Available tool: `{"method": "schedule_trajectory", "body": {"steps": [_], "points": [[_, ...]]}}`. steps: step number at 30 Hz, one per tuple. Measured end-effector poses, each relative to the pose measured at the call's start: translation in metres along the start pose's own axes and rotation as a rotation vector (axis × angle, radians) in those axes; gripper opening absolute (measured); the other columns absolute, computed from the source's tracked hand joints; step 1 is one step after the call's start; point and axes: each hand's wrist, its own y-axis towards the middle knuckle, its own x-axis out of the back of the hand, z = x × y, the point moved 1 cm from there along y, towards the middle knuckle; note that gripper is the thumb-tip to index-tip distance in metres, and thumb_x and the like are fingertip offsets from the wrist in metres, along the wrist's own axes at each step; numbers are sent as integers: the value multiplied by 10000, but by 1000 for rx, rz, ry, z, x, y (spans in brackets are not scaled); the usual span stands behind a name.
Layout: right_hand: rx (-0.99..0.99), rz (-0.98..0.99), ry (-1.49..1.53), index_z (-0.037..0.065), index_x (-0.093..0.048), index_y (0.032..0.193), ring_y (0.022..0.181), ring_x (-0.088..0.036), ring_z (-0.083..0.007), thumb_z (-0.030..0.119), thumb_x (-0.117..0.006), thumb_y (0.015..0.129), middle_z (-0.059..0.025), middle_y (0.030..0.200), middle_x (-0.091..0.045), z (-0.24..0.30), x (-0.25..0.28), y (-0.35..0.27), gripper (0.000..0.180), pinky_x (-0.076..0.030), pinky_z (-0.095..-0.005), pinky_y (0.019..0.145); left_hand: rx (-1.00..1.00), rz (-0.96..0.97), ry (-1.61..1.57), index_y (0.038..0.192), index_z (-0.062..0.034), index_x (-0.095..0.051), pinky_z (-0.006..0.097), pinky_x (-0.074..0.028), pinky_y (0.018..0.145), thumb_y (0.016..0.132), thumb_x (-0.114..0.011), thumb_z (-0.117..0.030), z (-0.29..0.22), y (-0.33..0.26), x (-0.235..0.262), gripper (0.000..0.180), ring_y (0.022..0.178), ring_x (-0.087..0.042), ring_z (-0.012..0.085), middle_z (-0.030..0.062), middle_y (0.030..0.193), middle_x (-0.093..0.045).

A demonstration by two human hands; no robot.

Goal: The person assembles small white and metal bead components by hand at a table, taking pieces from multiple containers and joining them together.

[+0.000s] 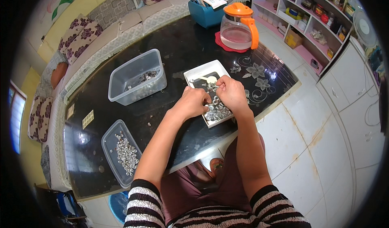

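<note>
A white rectangular tray point(201, 70) lies on the black glossy table point(170, 57), holding several small silver metal rings point(219, 113) and a pale spoon-like piece point(209, 79). My left hand point(193, 102) and my right hand point(230, 93) meet over the tray's middle, fingertips pinched together on small metal rings. Exactly what sits between the fingers is hidden by the knuckles. Both forearms come in from below, with striped sleeves at the elbows.
A clear plastic tub point(137, 77) with dark metal bits stands to the left. A clear lid point(120, 152) with several silver rings lies near the front left edge. Behind are an orange-lidded glass jug point(239, 27), a blue holder point(206, 14), a sofa, and pink shelves at right.
</note>
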Motion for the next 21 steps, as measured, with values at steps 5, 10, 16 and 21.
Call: {"method": "schedule_trajectory", "body": {"steps": [5, 10, 16, 21], "points": [[-7, 11, -7, -8, -554, 750, 585, -560, -213, 47, -504, 621, -119, 625, -556, -1, 1, 0, 149, -447, -276, 594, 37, 114, 75, 693, -51, -599, 308, -430, 622, 551, -685, -89, 0, 8, -7, 170, 618, -565, 217, 84, 624, -569], [-51, 4, 88, -8, -561, 759, 572, -548, -156, 35, -517, 623, -96, 617, -555, 4, 5, 0, 149, -439, -242, 587, 143, 168, -24, 682, -61, -595, 307, -413, 629, 571, -658, -109, -2, 9, -6, 136, 634, -563, 213, 62, 645, -587], [-68, 31, 371, -3, -557, 753, 595, -542, -137, 57, -550, 619, -76, 628, -556, 14, 3, 0, 147, -435, -239, 587, 290, -181, -449, 726, -4, -583, 186, -416, 558, 683, -624, -46, -3, -24, 0, 73, 590, -520, 54, 14, 616, -565], [-50, 168, 584, -17, -558, 754, 593, -520, -94, 45, -550, 632, -46, 630, -555, 21, -17, -4, 137, -426, -216, 581, 425, -568, -1100, 891, 57, -558, 222, -462, 682, 751, -559, -29, 16, -70, -3, 165, 726, -580, 143, 110, 804, -597]]}}
